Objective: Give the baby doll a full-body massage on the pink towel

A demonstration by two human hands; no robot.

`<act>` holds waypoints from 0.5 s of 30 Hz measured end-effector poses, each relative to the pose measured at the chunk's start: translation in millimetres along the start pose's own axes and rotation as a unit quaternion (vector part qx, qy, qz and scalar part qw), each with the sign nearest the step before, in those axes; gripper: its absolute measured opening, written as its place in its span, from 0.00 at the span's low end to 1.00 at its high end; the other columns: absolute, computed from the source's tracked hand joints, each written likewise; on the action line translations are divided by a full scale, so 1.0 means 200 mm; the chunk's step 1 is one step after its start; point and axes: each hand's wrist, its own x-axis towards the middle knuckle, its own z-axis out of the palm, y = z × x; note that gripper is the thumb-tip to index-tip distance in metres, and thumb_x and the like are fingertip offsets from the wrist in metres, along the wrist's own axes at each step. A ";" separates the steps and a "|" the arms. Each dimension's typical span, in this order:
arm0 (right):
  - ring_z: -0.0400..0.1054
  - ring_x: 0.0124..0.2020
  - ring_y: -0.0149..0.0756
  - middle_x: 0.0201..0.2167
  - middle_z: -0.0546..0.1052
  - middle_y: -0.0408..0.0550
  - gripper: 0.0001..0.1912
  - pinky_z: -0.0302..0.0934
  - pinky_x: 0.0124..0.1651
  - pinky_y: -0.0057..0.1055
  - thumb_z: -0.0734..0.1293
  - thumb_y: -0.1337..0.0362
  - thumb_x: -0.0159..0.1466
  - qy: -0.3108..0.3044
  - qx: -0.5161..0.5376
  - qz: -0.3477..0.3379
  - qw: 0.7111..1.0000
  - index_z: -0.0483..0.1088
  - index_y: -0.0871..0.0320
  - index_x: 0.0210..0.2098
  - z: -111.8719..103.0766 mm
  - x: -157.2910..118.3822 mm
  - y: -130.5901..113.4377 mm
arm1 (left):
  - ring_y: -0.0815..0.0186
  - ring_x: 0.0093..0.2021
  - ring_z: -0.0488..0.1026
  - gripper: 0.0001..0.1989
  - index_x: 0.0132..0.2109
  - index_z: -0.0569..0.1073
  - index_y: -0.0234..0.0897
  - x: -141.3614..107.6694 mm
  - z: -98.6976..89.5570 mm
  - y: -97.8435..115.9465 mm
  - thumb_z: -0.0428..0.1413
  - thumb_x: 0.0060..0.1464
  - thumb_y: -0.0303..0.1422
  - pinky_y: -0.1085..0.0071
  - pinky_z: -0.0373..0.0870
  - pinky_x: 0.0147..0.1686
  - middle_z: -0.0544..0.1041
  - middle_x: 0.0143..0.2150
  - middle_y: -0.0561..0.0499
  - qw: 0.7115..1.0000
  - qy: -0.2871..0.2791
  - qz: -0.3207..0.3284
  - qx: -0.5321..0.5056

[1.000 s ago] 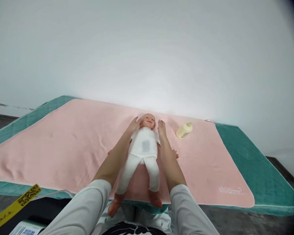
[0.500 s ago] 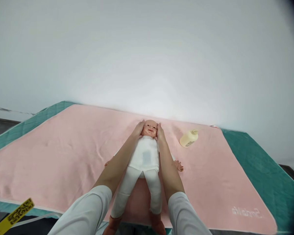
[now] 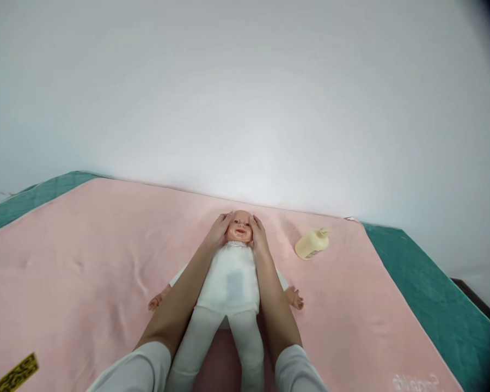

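A baby doll (image 3: 232, 272) in a white top and white leggings lies on its back, head toward the wall and legs toward me. My left hand (image 3: 219, 227) cups one side of the doll's head, fingers curled along it near the temple. On the other side my right hand (image 3: 258, 233) presses against the head in the same way, thumb side by the cheek. The head is held between both palms. My forearms run along either side of the body, over the doll's spread arms. The doll's feet are out of view.
A pale yellow pump bottle (image 3: 311, 244) lies tilted on the pink blanket (image 3: 351, 316), right of the doll. Beneath the blanket a green quilted cover (image 3: 424, 272) shows. A white wall (image 3: 245, 98) rises behind. A yellow patterned strip (image 3: 18, 374) juts in at lower left.
The view has shifted, so the doll and blanket sit lower in the picture and the doll's feet have left it. Both hands stay at the head, with their fingers curled a little more.
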 end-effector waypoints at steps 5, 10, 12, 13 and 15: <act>0.73 0.48 0.40 0.53 0.73 0.52 0.32 0.70 0.48 0.36 0.73 0.51 0.53 0.021 0.002 0.030 0.999 0.64 0.55 0.53 0.02 0.00 0.00 | 0.56 0.45 0.77 0.22 0.41 0.69 0.33 0.00 0.01 -0.01 0.60 0.52 0.49 0.64 0.74 0.43 0.77 0.44 0.40 1.000 -0.009 -0.006 -0.024; 0.72 0.48 0.41 0.51 0.73 0.52 0.29 0.70 0.48 0.37 0.73 0.56 0.52 0.024 -0.004 0.034 0.999 0.65 0.55 0.51 0.02 0.00 -0.02 | 0.56 0.50 0.75 0.25 0.48 0.67 0.33 0.03 0.00 -0.06 0.62 0.52 0.46 0.62 0.73 0.47 0.73 0.52 0.37 1.000 -0.002 -0.002 -0.023; 0.72 0.47 0.41 0.49 0.73 0.51 0.27 0.70 0.48 0.38 0.72 0.58 0.51 0.025 -0.014 0.032 0.999 0.65 0.54 0.49 0.01 0.00 -0.02 | 0.55 0.52 0.73 0.28 0.50 0.66 0.34 0.05 0.00 -0.09 0.64 0.49 0.46 0.61 0.73 0.49 0.72 0.54 0.36 1.000 -0.001 0.004 -0.024; 0.72 0.47 0.41 0.48 0.74 0.50 0.27 0.70 0.47 0.38 0.72 0.59 0.51 0.024 -0.019 0.030 0.999 0.65 0.54 0.49 0.01 0.00 -0.02 | 0.54 0.53 0.73 0.29 0.50 0.66 0.34 0.06 -0.01 -0.11 0.65 0.47 0.45 0.61 0.73 0.50 0.71 0.54 0.36 1.000 -0.002 0.003 -0.030; 0.72 0.48 0.41 0.48 0.73 0.50 0.26 0.70 0.47 0.37 0.72 0.59 0.51 0.024 -0.025 0.025 0.999 0.66 0.54 0.48 0.00 0.01 -0.01 | 0.53 0.54 0.72 0.30 0.50 0.66 0.34 0.07 -0.01 -0.12 0.67 0.46 0.43 0.59 0.72 0.51 0.70 0.55 0.36 0.999 -0.002 0.002 -0.049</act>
